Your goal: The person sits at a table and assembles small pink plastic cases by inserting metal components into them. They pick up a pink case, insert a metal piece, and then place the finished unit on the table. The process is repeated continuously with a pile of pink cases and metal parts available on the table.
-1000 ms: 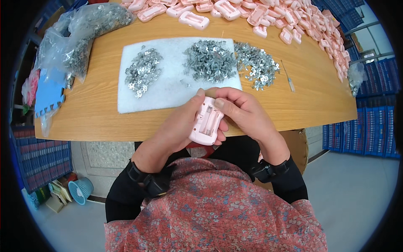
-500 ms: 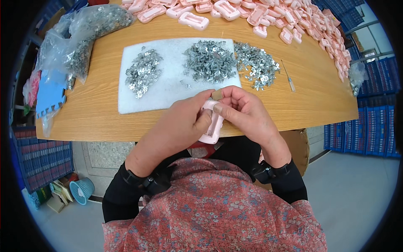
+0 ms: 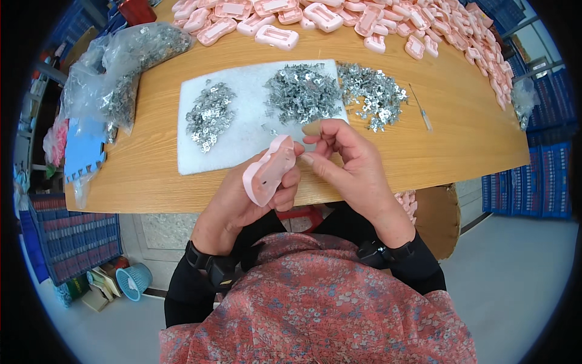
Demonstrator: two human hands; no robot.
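Note:
My left hand [image 3: 233, 197] is closed round a pale pink plastic shell [image 3: 270, 173], held tilted above the table's near edge with its hollow side facing right. Beside it, my right hand [image 3: 351, 167] has its fingers half curled, the thumb apart from the index finger, and nothing visible between them. A tan cover [image 3: 312, 128] sits on the index fingertip. Beyond the hands lies a white foam sheet [image 3: 248, 121] bearing a smaller pile of metal clips [image 3: 209, 115] on the left and a larger pile of metal pieces [image 3: 303, 92] on the right.
More metal pieces [image 3: 374, 97] lie right of the foam, near a thin screwdriver [image 3: 422, 112]. Pink shells [image 3: 388, 24] are heaped along the far edge. A clear bag of metal parts [image 3: 121, 79] and a blue foam mat [image 3: 85, 145] are on the left of the wooden table [image 3: 461, 142].
The shell has turned over from its slotted outer face to its hollow side and moved left in my left hand. My right hand has come off it.

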